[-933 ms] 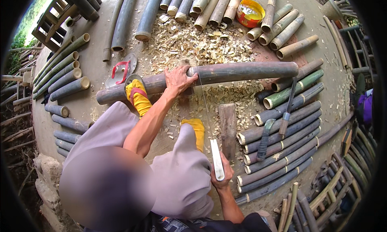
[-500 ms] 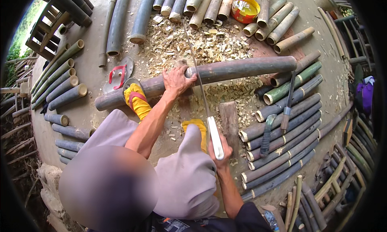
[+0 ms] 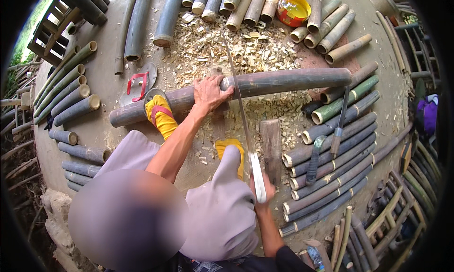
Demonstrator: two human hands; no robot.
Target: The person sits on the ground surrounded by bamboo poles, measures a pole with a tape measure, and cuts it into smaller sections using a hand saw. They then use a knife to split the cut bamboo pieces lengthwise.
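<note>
In the head view, the left hand (image 3: 208,93) is curled over the dark bamboo pole (image 3: 288,79) and has a grip on it, with the thumb bent. The pole lies crosswise in front of the person. The right hand (image 3: 266,190) is closed around the white handle of a handsaw (image 3: 243,113), whose blade crosses the pole just beside the left thumb. A foot in a yellow sock (image 3: 161,116) stands on the pole's left part. Beyond it are wood chips (image 3: 255,54) and a red-and-yellow bucket (image 3: 293,11).
</note>
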